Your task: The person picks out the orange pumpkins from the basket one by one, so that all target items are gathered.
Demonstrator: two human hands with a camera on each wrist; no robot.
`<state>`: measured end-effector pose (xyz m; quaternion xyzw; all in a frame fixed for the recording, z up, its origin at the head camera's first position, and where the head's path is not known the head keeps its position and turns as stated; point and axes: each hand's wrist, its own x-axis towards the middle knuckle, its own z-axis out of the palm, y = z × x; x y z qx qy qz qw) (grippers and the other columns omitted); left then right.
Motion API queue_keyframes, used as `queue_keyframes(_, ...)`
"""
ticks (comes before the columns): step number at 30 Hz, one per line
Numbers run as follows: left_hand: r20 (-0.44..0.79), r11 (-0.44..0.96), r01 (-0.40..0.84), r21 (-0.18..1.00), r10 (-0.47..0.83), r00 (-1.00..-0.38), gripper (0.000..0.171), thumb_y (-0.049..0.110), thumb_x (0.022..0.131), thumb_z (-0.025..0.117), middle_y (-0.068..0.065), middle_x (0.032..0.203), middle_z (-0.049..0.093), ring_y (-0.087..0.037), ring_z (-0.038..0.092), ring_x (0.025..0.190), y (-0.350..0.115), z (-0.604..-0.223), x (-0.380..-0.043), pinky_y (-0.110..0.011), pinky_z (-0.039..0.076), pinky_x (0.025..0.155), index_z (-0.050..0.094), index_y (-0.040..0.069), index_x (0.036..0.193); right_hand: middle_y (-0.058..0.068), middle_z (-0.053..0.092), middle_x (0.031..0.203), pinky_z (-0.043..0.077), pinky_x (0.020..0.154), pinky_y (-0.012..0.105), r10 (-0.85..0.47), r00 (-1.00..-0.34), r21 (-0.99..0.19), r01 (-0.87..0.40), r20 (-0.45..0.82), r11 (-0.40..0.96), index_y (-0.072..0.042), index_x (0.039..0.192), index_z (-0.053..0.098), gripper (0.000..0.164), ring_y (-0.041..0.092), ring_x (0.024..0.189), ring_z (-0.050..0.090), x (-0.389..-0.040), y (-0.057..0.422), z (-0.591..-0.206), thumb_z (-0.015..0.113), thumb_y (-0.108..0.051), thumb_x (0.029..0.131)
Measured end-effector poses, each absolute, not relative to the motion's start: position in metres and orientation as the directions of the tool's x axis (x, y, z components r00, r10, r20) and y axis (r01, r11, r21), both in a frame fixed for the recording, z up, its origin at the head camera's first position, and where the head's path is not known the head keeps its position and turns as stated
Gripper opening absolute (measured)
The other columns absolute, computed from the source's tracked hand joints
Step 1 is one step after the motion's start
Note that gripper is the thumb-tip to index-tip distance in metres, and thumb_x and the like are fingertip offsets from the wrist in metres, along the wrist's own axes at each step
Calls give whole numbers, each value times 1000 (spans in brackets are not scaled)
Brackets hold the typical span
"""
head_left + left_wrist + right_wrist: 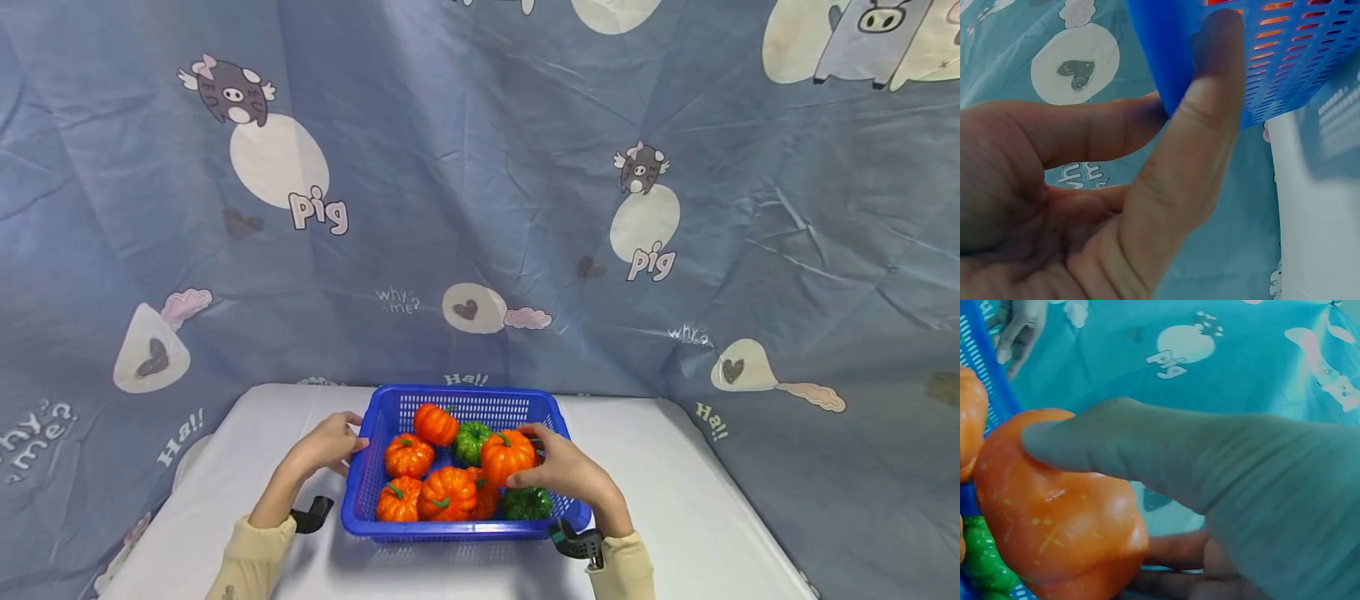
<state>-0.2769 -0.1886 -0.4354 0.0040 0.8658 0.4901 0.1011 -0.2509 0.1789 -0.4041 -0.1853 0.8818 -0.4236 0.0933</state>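
Observation:
A blue plastic basket [450, 528] with slotted walls stands on the white table, holding several small orange pumpkins [447, 493] and two green ones, one green pumpkin [471, 442] near the middle and the other at the front right. My left hand [326, 442] pinches the basket's left rim, thumb and fingers on either side of the blue wall [1163, 50]. With my right hand [564, 468] I grip an orange pumpkin [506, 457] over the right part of the basket. In the right wrist view, the thumb presses on this pumpkin [1060, 519]; its far side is hidden.
White tabletop [645, 467] extends to both sides of the basket. A blue-grey cloth [465, 208] printed with pigs and words hangs behind and around the table. Black bands sit on both wrists, over beige sleeves [258, 550].

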Motion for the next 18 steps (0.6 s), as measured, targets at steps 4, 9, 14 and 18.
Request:
queue_keyframes(4, -175, 497, -82, 864, 144, -974, 46, 1, 92, 56, -21, 90, 61, -20, 65, 66, -194, -439, -279, -38, 60, 58, 36, -19, 127, 18, 55, 131, 54, 92, 41, -466, -885, -821, -271, 6, 503, -3, 139, 44, 75, 30, 114, 57, -252, 194, -400, 81, -20, 75)
queue_keyframes(9, -184, 483, -84, 872, 162, -970, 44, 2, 92, 56, -21, 91, 62, -20, 65, 67, -196, -439, -281, -38, 60, 58, 36, -19, 125, 23, 49, 138, 51, 97, 45, -406, -912, -844, -258, 52, 470, -1, 142, 39, 77, 40, 125, 50, -259, 230, -400, 78, -18, 77)
queue_keyframes(14, -199, 494, -101, 864, 150, -968, 43, 3, 92, 56, -19, 88, 63, -20, 65, 66, -195, -440, -282, -37, 60, 57, 38, -18, 125, 23, 43, 144, 47, 102, 48, -245, -966, -879, -190, 86, 438, -1, 145, 34, 80, 42, 132, 44, -269, 269, -409, 77, -16, 80)
queue_keyframes(18, -201, 510, -102, 854, 144, -969, 42, 4, 93, 56, -18, 86, 64, -20, 65, 66, -195, -440, -282, -36, 60, 57, 39, -18, 124, 23, 42, 146, 43, 106, 44, -126, -988, -892, -138, 92, 431, 0, 146, 33, 79, 38, 134, 43, -282, 292, -425, 76, -14, 81)
